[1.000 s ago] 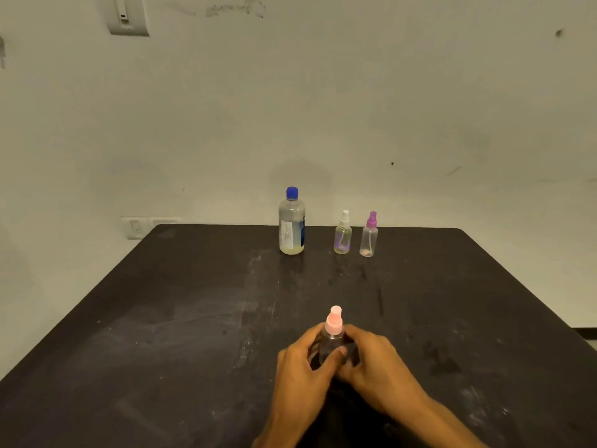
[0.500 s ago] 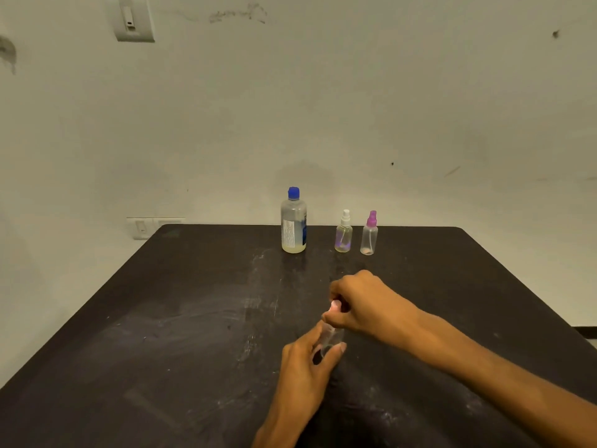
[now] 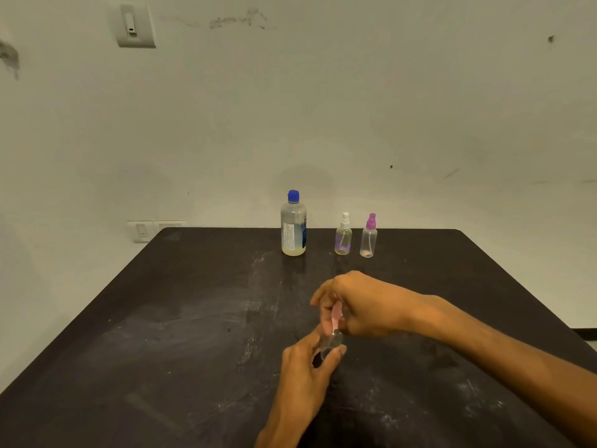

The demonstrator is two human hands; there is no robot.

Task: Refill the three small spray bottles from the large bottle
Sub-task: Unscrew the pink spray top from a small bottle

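Gripping the clear small spray bottle (image 3: 330,343) near the middle of the dark table (image 3: 161,318), the left hand (image 3: 303,379) steadies it upright while the right hand (image 3: 361,305) pinches its pink spray cap (image 3: 336,315); the large bottle (image 3: 293,227) stands at the table's far edge.

Matt, scuffed dark table (image 3: 193,318); clear glossy plastic large bottle (image 3: 293,227); matt painted wall (image 3: 323,108).

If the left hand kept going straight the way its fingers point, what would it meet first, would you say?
The left hand already holds the small bottle. Just beyond, its line runs up into the right hand, gripping the pink sprayer. Depth is hard to judge.
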